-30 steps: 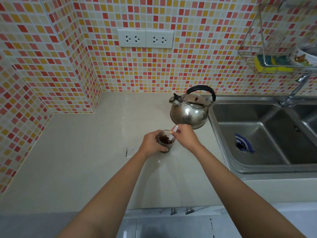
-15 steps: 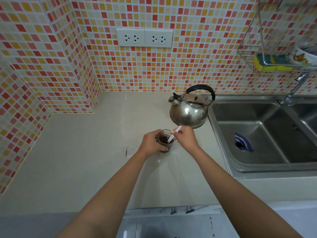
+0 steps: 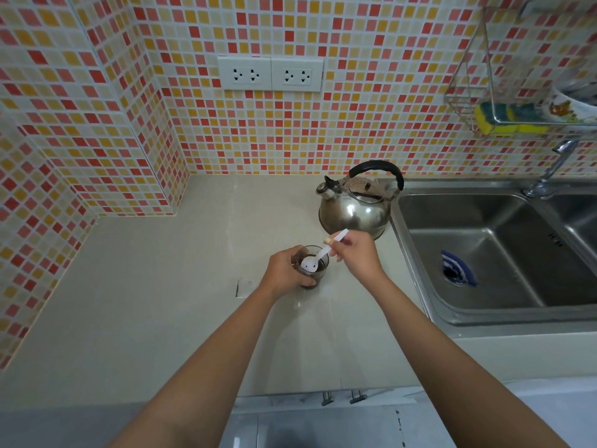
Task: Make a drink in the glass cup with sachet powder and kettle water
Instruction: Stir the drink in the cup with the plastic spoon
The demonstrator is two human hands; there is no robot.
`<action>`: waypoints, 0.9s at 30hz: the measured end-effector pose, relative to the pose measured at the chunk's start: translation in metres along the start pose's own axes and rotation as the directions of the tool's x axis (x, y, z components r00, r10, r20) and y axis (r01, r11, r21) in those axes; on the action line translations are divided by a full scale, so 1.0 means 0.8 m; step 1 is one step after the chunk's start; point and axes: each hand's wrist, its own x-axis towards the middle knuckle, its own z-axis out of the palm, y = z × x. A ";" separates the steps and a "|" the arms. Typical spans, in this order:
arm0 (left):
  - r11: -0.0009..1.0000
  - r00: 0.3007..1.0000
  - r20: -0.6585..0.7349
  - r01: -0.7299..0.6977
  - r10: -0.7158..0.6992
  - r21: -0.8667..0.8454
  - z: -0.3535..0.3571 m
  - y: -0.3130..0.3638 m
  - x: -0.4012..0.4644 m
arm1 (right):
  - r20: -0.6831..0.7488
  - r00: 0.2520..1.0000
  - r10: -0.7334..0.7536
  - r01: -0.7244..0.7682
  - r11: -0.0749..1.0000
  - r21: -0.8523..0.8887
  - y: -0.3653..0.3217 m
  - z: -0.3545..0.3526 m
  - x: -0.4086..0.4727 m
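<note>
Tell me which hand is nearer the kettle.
Right. The right hand holds the white spoon just in front of the kettle; the left hand grips the glass cup, farther forward and left.

We see a beige counter [image 3: 161, 302]; mosaic tile wall [image 3: 371, 92] behind it, twin sockets [image 3: 270, 74] above, steel sink [image 3: 504, 253] at its right.

The wall tiles [image 3: 355, 124] form a small-square mosaic of red, orange, yellow, pink and cream. The sockets [image 3: 270, 74] are white. The worktop [image 3: 161, 302] is plain beige. The kettle [image 3: 355, 211] is polished silver with a black handle. The spoon [image 3: 318, 257] is white; the drink in the glass cup [image 3: 311, 270] is dark brown. The sink [image 3: 484, 253] is grey steel. The sponge [image 3: 504, 119] is yellow and green.
</note>
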 end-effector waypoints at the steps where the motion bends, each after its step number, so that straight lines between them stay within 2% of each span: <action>1: 1.000 1.000 -0.001 -0.003 0.003 0.002 0.000 0.000 0.000 | 0.074 0.996 -0.043 0.047 0.998 -0.047 0.000 0.003 -0.003; 4: 0.999 1.000 0.004 -0.023 0.022 0.022 -0.001 -0.001 0.001 | 0.250 0.963 -0.103 0.164 0.958 -0.236 0.003 0.012 -0.006; 7: 1.000 1.000 0.003 -0.015 0.015 0.026 0.000 0.000 0.000 | 0.252 0.962 -0.105 0.188 0.925 -0.331 0.005 0.011 0.003; 11: 1.000 1.000 -0.006 0.003 -0.003 0.029 0.000 -0.002 0.000 | 0.182 0.983 0.000 0.046 0.968 -0.248 0.008 0.016 0.009; 13: 1.000 1.000 -0.008 -0.001 0.001 0.029 0.000 -0.002 0.001 | 0.158 0.987 -0.021 0.052 0.980 -0.193 0.011 0.021 0.004; 16: 0.999 1.000 -0.011 0.004 -0.004 0.040 0.001 -0.001 0.000 | 0.076 0.996 -0.042 0.058 0.974 -0.220 0.014 0.019 0.005; 21: 0.999 1.000 -0.007 -0.006 0.007 0.047 0.000 -0.003 0.000 | 0.193 0.981 -0.033 0.078 0.971 -0.228 0.011 0.023 0.006; 25: 0.998 1.000 -0.009 -0.005 0.006 0.063 0.000 -0.001 -0.001 | 0.146 0.989 -0.023 0.062 0.961 -0.271 0.012 0.016 0.008; 27: 0.998 1.000 -0.004 -0.006 0.006 0.066 0.000 0.000 -0.002 | 0.200 0.980 -0.007 0.060 0.964 -0.258 0.011 0.017 0.007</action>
